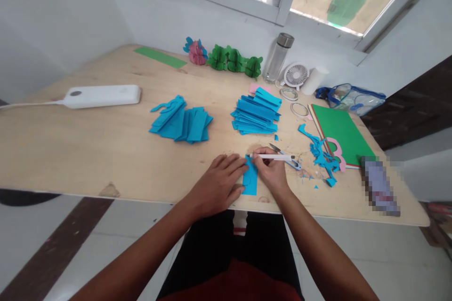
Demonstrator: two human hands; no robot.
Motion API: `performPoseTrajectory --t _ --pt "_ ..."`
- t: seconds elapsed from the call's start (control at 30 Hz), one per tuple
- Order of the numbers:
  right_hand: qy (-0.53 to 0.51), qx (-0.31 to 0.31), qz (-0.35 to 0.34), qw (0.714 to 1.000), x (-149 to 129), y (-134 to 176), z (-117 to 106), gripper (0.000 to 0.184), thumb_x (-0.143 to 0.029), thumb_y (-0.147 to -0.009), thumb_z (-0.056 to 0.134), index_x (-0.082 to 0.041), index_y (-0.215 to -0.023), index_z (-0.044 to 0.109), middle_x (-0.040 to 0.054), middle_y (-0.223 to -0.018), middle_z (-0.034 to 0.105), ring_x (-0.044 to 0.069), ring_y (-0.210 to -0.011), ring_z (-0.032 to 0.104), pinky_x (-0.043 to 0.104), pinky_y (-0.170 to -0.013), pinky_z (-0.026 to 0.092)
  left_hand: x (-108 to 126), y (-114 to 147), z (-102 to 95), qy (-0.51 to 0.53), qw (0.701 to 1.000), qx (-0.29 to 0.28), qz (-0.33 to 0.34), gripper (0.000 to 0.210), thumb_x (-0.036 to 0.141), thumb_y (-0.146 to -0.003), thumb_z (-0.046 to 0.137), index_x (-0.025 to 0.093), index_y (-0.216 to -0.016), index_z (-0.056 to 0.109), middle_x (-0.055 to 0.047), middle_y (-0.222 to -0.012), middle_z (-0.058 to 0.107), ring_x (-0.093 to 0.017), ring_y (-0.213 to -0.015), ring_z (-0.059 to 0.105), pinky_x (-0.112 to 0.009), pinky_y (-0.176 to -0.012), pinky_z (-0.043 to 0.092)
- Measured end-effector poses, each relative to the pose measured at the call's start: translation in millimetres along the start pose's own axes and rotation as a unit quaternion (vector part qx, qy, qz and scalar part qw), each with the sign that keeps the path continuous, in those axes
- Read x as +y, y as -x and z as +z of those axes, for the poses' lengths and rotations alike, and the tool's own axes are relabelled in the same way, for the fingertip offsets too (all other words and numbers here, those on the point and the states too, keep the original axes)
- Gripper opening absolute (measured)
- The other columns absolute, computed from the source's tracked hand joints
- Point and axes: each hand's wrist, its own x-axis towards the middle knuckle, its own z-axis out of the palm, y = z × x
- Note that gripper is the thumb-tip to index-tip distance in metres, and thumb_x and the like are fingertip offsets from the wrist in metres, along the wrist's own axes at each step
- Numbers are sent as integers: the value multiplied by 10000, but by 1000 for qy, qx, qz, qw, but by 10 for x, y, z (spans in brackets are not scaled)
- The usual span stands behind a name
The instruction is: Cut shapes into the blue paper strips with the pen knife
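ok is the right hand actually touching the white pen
Touching. The head view shows the right hand pinching the white pen near its end over the blue paper strip.

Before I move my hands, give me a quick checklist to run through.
1. Left hand steadying the blue paper: ok, fingers at its left edge.
2. Pen in right hand: ok, held.
3. Pen tip touching paper: cannot tell.
4. Blade well away from right hand: not ok, close by.
5. Scraps cleared away: not ok, lying loose to the right.
6. Bottle upright: ok.
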Motion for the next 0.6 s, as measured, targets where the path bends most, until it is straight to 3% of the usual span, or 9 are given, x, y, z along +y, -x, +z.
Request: performPoseTrajectory --t 0.6 --pt "63 -22 -15 998 19 0 -6 140 -361 -802 592 -230 -788 639 2 -714 664 173 -691 612 283 -645 491 -9 -3 -8 9 1000 2 -2 459 295 -926 493 156 -1362 532 -113 -1463 516 -309 -1376 405 -519 -1137 309"
